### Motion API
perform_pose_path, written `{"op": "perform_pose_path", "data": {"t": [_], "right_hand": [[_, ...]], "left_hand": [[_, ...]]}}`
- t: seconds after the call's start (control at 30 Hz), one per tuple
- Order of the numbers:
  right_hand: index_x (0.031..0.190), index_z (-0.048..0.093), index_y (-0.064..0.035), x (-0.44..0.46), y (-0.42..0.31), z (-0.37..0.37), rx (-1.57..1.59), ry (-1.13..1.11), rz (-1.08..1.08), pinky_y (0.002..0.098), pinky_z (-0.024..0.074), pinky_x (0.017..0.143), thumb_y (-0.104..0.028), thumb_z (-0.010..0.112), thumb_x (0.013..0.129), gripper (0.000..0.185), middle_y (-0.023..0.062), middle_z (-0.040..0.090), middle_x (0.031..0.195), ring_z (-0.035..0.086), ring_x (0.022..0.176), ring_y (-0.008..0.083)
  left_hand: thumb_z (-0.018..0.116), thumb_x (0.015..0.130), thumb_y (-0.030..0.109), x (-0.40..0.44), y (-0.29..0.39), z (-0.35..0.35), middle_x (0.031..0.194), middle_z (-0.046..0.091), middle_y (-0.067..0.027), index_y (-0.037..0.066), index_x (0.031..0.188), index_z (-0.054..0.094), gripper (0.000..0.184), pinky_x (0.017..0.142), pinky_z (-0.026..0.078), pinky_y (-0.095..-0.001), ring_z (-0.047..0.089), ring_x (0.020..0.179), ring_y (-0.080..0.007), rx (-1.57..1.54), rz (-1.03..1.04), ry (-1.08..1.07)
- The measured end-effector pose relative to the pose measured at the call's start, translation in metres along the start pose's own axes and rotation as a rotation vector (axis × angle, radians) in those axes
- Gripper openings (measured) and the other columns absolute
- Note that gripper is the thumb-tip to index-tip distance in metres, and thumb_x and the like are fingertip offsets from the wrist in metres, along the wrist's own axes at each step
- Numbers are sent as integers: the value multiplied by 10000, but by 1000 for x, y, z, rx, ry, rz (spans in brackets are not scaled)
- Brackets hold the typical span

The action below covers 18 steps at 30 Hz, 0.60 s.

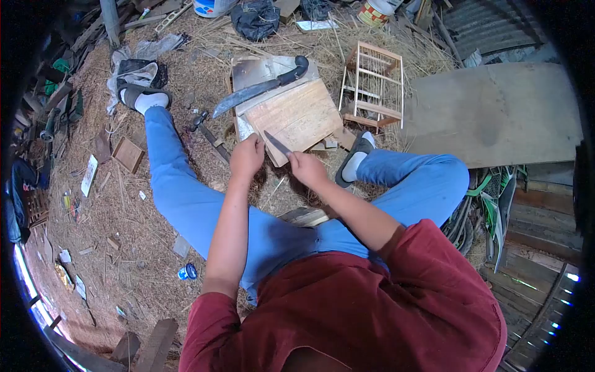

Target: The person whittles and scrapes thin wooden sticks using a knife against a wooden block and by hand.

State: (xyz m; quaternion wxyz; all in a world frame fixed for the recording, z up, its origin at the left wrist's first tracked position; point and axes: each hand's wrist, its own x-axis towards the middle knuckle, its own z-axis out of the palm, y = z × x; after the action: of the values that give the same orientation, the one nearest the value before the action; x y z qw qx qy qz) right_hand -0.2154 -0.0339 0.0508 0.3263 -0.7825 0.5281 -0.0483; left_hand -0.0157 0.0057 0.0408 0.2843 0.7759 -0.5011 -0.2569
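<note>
My right hand [304, 167] is closed round the handle end of a small knife [277, 143], whose blade points up and left over a wooden board [300, 115]. At the board's lower left corner is my left hand [248, 155], its fingers closed; what they hold, if anything, is too small to make out. A large dark machete [253, 92] with a curved black handle lies across the far part of the work surface, beyond the board.
A small slatted wooden cage [375, 84] stands right of the board. A hammer [211, 136] lies to the left, near a shallow wooden box [127, 155]. A large flat sheet [496, 111] is at the right. Black plastic bags [255, 20] lie at the back.
</note>
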Motion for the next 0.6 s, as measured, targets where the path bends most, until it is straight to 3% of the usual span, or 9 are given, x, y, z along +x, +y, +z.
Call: {"op": "perform_pose_path", "data": {"t": [0.03, 0.1, 0.17, 0.23, 0.3, 0.4, 0.43, 0.5, 0.6], "right_hand": [[907, 694, -9, 11, 12, 3, 2, -2, -3, 549, 516, 782, -342, 457, 1043, 430, 279, 674, 872, 646, 864, 491], [925, 703, -27, 36, 47, 21, 144, 216, 217, 552, 520, 812, -366, 456, 1039, 435, 274, 682, 880, 660, 886, 473], [928, 703, -25, 26, 36, 13, 119, 221, 240, 557, 515, 813, -380, 448, 1040, 451, 272, 684, 894, 663, 890, 469], [916, 696, -10, 12, 29, 12, 7, 67, 48, 564, 509, 795, -381, 435, 1047, 472, 268, 685, 904, 651, 877, 484], [896, 682, 17, 18, 36, 12, -27, 78, -24, 533, 514, 759, -366, 461, 1049, 468, 276, 672, 863, 659, 856, 472], [903, 684, 6, 37, 39, 1, 140, 183, 299, 553, 509, 827, -371, 438, 1049, 474, 275, 680, 932, 650, 938, 474], [903, 684, 6, 33, 38, 3, 143, 182, 303, 553, 509, 827, -371, 438, 1049, 474, 275, 680, 932, 650, 938, 474], [905, 681, 16, 20, 34, 8, 45, 136, 70, 551, 509, 828, -378, 427, 1055, 492, 281, 678, 917, 649, 928, 477], [941, 687, 18, 22, 37, -1, 39, 88, 105, 549, 506, 841, -372, 439, 1049, 475, 281, 679, 931, 648, 929, 477]], "left_hand": [[620, 941, 252, 0, -2, 0, 835, 675, -254, 52, 926, 642, 201, 710, 510, -562, 656, 817, -475, -26, -4, -8], [618, 944, 252, 0, -4, 3, 842, 675, -254, 56, 944, 637, 197, 705, 509, -562, 656, 816, -475, -6, 8, 14], [616, 947, 253, -1, -5, 3, 848, 676, -255, 60, 962, 633, 194, 700, 508, -562, 655, 815, -475, 11, 29, 26], [614, 958, 253, 1, -2, 2, 878, 678, -244, 63, 996, 618, 194, 716, 507, -529, 655, 851, -464, -15, 5, -12], [607, 963, 250, 1, -3, 3, 899, 682, -241, 73, 1016, 618, 185, 726, 509, -529, 654, 864, -466, -17, 15, -25], [585, 975, 262, 1, -5, 2, 926, 690, -230, 99, 1037, 618, 178, 741, 511, -546, 653, 883, -467, -10, 27, -35], [570, 983, 277, 0, -6, 3, 932, 694, -222, 114, 1037, 619, 179, 745, 513, -562, 654, 889, -467, -8, 34, -34], [571, 983, 277, 1, -8, 6, 935, 696, -221, 121, 1045, 625, 177, 744, 515, -561, 655, 889, -467, -3, 31, -32], [570, 983, 276, 1, -8, 6, 939, 698, -222, 131, 1063, 637, 179, 742, 518, -559, 657, 889, -467, 6, 28, -25]]}}
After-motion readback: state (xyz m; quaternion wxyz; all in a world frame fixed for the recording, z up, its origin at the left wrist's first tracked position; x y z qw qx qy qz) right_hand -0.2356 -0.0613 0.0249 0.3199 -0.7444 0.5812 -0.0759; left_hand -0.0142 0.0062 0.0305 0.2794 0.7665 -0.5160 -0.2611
